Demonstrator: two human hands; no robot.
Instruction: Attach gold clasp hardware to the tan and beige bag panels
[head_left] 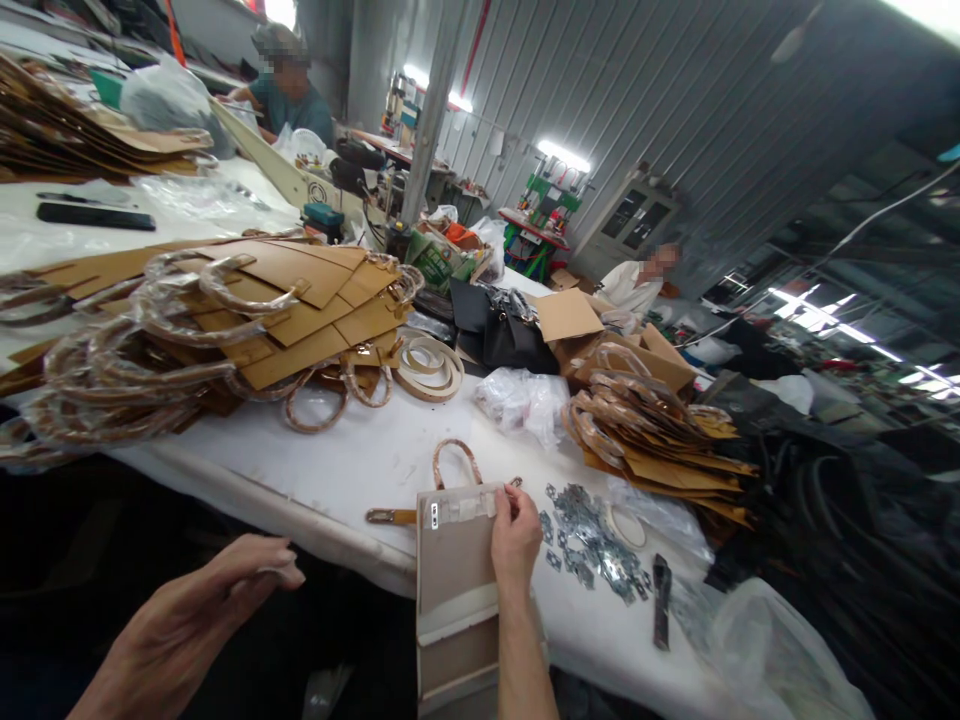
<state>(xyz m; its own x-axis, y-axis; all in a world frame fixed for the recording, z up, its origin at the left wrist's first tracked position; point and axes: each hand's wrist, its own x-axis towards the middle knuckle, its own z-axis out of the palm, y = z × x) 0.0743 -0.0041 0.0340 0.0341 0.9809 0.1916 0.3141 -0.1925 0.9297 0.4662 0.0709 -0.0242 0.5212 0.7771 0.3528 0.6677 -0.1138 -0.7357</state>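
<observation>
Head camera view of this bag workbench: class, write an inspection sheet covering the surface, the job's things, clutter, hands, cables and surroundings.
Surface: white-covered table, creased.
Job's things: tan bag panel with rope handle, taped at its top edge; metal clips beside it.
Clutter: stacked cardboard panels, plastic-wrapped handles, black bag, cardboard box.
Grippers: right hand pinches the panel's top edge; left hand is beside the table edge.
Cables: white cable overhead at right.
Surroundings: two co-workers, corrugated metal wall.

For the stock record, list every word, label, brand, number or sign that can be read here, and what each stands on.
Nothing is legible: the marks on the small white tag on the flat tan bag panel, the green printed package and the round mark on the cream machine arm are too small or blurred to read.
</observation>
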